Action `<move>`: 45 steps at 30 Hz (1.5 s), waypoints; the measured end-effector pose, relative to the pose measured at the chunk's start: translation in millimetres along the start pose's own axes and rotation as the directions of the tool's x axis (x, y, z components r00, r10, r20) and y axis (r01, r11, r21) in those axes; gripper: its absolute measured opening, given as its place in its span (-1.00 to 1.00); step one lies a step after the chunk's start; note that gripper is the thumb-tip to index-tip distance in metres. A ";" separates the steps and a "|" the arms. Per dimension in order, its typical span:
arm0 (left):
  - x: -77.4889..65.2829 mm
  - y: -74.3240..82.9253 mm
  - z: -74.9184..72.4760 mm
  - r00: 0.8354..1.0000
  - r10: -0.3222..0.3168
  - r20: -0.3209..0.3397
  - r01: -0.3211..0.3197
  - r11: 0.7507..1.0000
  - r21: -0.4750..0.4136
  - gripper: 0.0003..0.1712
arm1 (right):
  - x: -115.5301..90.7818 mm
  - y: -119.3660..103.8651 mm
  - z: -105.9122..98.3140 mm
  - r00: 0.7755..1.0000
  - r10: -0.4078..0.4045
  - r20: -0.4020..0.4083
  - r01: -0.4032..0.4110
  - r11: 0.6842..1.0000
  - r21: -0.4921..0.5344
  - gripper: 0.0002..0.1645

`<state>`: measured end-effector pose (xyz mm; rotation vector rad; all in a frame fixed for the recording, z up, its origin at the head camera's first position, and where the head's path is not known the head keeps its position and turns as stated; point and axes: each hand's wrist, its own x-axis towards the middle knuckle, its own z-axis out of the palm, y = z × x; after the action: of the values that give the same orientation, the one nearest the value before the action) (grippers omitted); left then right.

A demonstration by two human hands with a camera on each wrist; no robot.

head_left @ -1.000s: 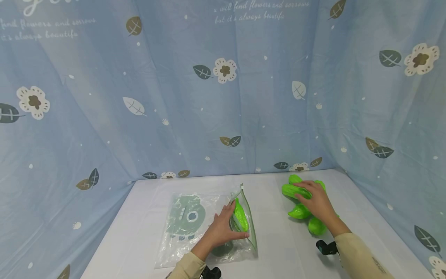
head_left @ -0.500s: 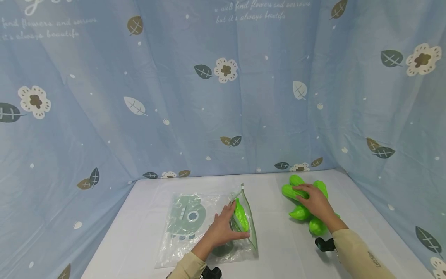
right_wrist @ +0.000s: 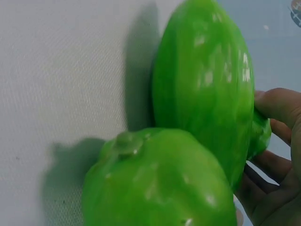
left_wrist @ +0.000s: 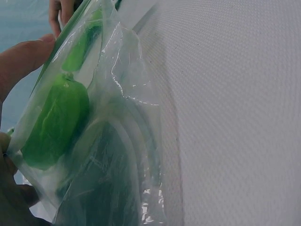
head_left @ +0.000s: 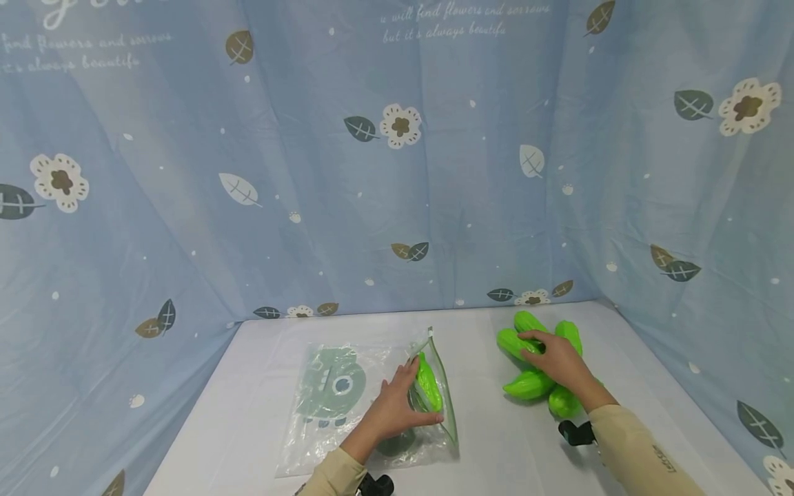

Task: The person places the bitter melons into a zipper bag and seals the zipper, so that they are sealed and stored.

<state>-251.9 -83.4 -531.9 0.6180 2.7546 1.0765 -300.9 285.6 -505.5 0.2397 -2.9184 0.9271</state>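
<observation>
My left hand [head_left: 395, 406] lies at the mouth of a clear zip bag [head_left: 384, 351] with a green cartoon print, thumb and fingers spread wide along the opening. Inside the mouth is a glossy green vegetable [head_left: 428, 386]; the left wrist view shows a stubby stem on this green vegetable [left_wrist: 56, 122]. At the right, my right hand [head_left: 561, 362] pinches the near end of a long, ridged green vegetable [head_left: 511, 342] between thumb and fingers. The right wrist view shows two large green vegetables [right_wrist: 202, 80] in front of the fingers, which partly hide the grip.
Around the right hand lie several more green vegetables: one behind [head_left: 527, 320], a pointed one [head_left: 526, 386], a rounded one [head_left: 563, 403] and one [head_left: 569, 334] to the right. A patterned blue curtain [head_left: 397, 207] borders the white table [head_left: 484, 441] at the back and sides.
My right hand has shifted slightly left, and the long vegetable in it has turned so it slants. The pointed vegetable has slid left. Left hand and bag have stayed put.
</observation>
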 end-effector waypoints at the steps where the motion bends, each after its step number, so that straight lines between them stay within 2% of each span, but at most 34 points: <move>1: 0.0 -0.1 0.0 1.000 0.000 0.001 0.000 1.000 0.000 0.39 | -0.1 -1.6 0.1 1.000 0.000 0.008 0.000 1.000 0.004 -0.47; 7: 0.0 -1.2 0.4 1.000 -0.001 0.002 0.001 1.000 -0.002 0.39 | -1.2 -7.2 2.9 1.000 -0.008 0.030 0.008 1.000 0.019 -0.45; 19: 0.9 -2.0 0.2 1.000 -0.006 0.001 0.006 1.000 -0.002 0.39 | -4.6 -12.4 12.6 1.000 -0.004 0.012 0.004 0.999 0.037 -0.46; 23: -0.3 -0.7 -0.4 1.000 -0.007 0.003 0.007 1.000 -0.003 0.40 | -5.5 -13.2 16.8 1.000 -0.028 0.006 0.027 0.999 0.031 -0.42; 28: -0.9 -0.2 -0.7 1.000 -0.003 0.005 0.003 1.000 -0.007 0.40 | -5.9 -12.1 23.4 0.998 -0.051 0.040 0.049 0.997 0.052 -0.38; 37: 0.1 -0.5 -1.1 1.000 -0.019 0.010 0.019 1.000 -0.005 0.40 | -8.1 -17.6 27.6 0.998 -0.008 0.062 0.004 0.997 0.077 -0.40; 45: 0.4 -1.1 -0.2 1.000 -0.011 0.003 0.011 1.000 0.001 0.40 | -11.8 -24.6 31.8 0.997 -0.034 0.067 0.027 0.994 0.109 -0.44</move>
<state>-252.7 -84.1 -532.4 0.6031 2.7529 1.0711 -285.8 248.9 -518.8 0.3281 -2.9206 1.0951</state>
